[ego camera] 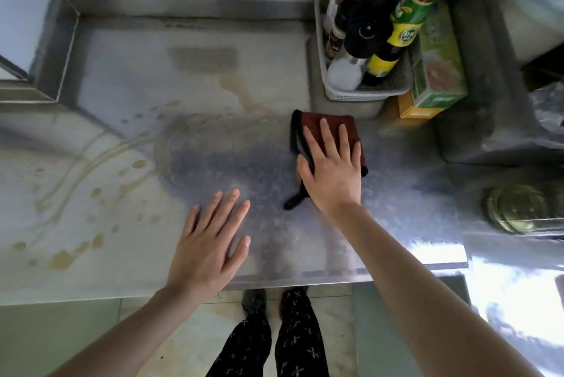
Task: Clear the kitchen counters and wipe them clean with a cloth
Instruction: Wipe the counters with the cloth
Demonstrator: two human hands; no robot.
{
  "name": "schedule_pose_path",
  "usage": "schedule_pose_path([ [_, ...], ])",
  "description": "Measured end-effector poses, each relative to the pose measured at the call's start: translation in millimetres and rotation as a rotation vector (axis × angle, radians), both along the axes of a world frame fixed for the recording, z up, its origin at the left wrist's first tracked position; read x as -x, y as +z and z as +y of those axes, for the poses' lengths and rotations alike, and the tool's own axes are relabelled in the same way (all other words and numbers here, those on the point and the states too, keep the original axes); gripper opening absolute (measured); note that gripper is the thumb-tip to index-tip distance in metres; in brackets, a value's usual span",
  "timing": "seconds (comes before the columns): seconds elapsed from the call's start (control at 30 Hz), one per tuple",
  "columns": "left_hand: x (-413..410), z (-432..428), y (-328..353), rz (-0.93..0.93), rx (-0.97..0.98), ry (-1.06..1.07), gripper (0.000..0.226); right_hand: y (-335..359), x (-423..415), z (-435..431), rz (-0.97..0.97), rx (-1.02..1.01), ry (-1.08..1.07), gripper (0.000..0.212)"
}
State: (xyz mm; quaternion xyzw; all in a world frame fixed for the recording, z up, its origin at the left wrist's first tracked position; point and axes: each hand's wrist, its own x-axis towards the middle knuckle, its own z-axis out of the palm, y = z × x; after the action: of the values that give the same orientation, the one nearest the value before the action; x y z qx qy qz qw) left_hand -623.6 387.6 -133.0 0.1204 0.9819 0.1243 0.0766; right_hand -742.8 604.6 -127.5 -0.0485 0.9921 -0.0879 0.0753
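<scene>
A folded dark red cloth [317, 125] with a black edge lies flat on the steel counter [213, 138], right of centre. My right hand [331, 167] presses down on it with fingers spread, covering its near half. My left hand [210, 242] rests flat on the bare counter near the front edge, fingers apart, holding nothing. Yellowish-brown streaks and drops [76, 193] stain the counter's left part, with more stains [241, 90] toward the back.
A white basket [363, 94] holding several bottles stands at the back right, beside a green and yellow box [436, 71]. A raised steel unit [476, 120] and a round brass burner [518, 209] lie to the right. A steel rim [183, 3] borders the back.
</scene>
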Motion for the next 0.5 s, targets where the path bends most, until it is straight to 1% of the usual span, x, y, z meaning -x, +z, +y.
schedule_pose_path([
  [0.03, 1.6, 0.5, 2.1, 0.036, -0.046, 0.024, 0.055, -1.1, -4.5, 13.5, 0.014, -0.012, 0.051, 0.055],
  [0.07, 7.5, 1.3, 5.5, 0.087, -0.095, 0.042, 0.053, -2.2, -6.1, 29.1, 0.028, -0.023, 0.055, 0.056],
  [0.13, 34.2, 7.8, 12.8, 0.203, -0.192, 0.052, 0.046, -6.2, -4.3, 55.2, 0.068, -0.022, -0.069, 0.056],
  [0.17, 53.9, 16.3, 17.4, 0.232, -0.251, 0.074, 0.043, -8.3, -3.1, 62.0, 0.096, -0.016, -0.134, 0.056],
  [0.2, 77.0, 28.5, 24.7, 0.210, -0.348, 0.135, 0.040, -9.9, -2.4, 63.8, 0.122, -0.012, -0.174, 0.055],
  [0.23, 101.8, 43.3, 32.3, 0.150, -0.476, 0.228, 0.038, -11.2, -2.5, 62.5, 0.143, -0.008, -0.189, 0.054],
  [0.27, 127.7, 58.8, 36.4, 0.074, -0.607, 0.333, 0.036, -11.9, -2.3, 61.0, 0.158, 0.004, -0.194, 0.053],
  [0.33, 179.8, 89.0, 39.3, -0.078, -0.775, 0.518, 0.031, -11.4, -0.8, 60.5, 0.156, 0.027, -0.198, 0.052],
  [0.43, 235.5, 123.5, 46.0, -0.236, -0.921, 0.681, 0.040, -10.4, -2.9, 60.5, 0.155, 0.027, -0.196, 0.051],
  [0.5, 262.3, 140.2, 46.8, -0.322, -0.921, 0.734, 0.045, -11.3, -2.5, 61.4, 0.161, 0.018, -0.196, 0.051],
])
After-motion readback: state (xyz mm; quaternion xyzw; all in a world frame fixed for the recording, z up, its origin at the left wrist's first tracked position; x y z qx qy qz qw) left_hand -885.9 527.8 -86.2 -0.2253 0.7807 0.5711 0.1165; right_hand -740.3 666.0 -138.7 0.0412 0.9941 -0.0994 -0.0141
